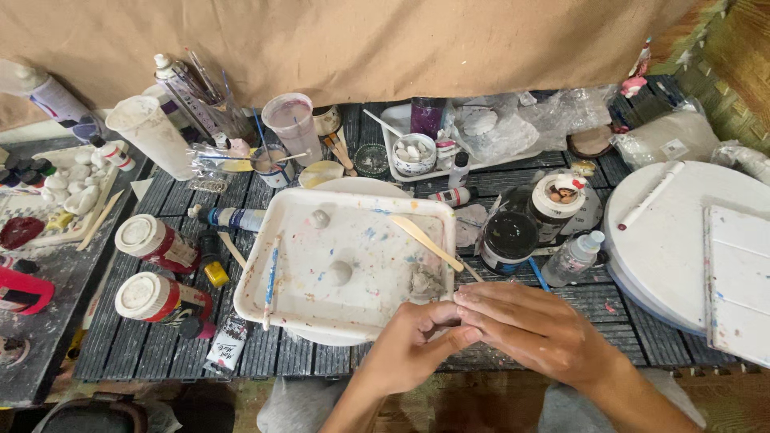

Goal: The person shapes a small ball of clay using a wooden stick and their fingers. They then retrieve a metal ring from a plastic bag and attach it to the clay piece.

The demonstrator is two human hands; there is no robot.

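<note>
Head view, looking down on a dark slatted counter (pixel 144 345) crowded with paint supplies.

Hard to make out: whatever sits between the two hands. Left hand (pixel 409 345) curled, thumb and fingers pinched toward the right hand's fingertips; right hand (pixel 537 325) laid over it, fingers bent. Possibly something small pressed there, but hidden, so cannot tell whether either hand grips anything. Forearms cut off at the bottom edge.

Just above the hands, touching the near right corner: one white paint-speckled tray (pixel 265 281). On it, one grey lump of clay (pixel 425 282) near the hands, two small pale round pieces (pixel 339 273) further in, one wooden stick (pixel 425 242) lying slantwise, one thin brush (pixel 271 277) along the left side.

Left of the tray, two paint jars (pixel 156 297) with white lids, lying on their sides. Right of it, one open black jar (pixel 509 239) and one small clear bottle (pixel 573 258). Far right, one round white board (pixel 674 240), partly cut off by a flat white panel.
</note>
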